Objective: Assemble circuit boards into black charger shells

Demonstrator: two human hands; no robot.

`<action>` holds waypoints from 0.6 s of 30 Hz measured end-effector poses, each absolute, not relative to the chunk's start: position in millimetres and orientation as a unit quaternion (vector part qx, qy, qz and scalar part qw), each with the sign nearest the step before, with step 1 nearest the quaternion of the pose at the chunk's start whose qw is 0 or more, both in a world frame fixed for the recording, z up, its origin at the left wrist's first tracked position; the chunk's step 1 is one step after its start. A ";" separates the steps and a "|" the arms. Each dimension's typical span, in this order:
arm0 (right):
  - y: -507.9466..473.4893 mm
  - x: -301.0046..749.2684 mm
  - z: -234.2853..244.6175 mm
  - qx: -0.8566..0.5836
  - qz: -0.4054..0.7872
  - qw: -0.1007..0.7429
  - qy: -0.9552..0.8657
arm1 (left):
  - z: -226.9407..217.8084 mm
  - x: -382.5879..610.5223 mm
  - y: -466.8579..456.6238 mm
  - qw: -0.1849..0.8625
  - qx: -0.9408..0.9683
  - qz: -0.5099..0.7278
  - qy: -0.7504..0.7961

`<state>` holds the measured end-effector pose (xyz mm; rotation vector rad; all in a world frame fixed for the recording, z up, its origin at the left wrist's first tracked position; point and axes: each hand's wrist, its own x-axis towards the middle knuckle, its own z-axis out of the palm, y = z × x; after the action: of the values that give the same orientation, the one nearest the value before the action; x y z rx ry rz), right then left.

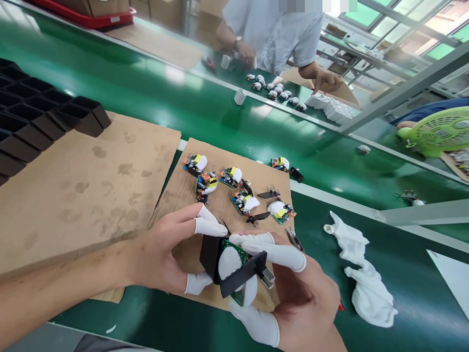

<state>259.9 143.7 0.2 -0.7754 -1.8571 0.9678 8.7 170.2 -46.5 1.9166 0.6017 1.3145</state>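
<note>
With white finger cots on its fingertips, my left hand grips a black plastic housing, thumb below and fingers above. My right hand, also in finger cots, pinches a green circuit board carrying white blobs. The board sits at the open end of the housing, partly inside it. A black end plate with metal plug prongs juts out at an angle beside the board. Just beyond my hands, several circuit boards with yellow and white parts lie on the cardboard.
Black housings stand in rows at left on cardboard. White finger cots or gloves lie at right. A green conveyor belt runs across, with a white housing on it. Opposite, a co-worker handles white parts. A green fan stands right.
</note>
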 end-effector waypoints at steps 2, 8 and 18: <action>143.8 260.6 -0.1 -0.316 0.388 0.431 -0.751 | -46.1 9.1 170.6 0.365 0.743 0.512 0.230; 145.6 259.8 0.2 -0.314 0.389 0.432 -0.750 | -49.3 9.6 171.2 0.369 0.740 0.513 0.229; 147.9 257.5 -1.1 -0.331 0.381 0.401 -0.764 | -52.3 8.9 166.8 0.415 0.726 0.487 0.252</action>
<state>257.5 147.9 -1.1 -0.8379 -1.9311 0.9642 8.9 166.8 -52.3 1.8240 0.6329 1.2232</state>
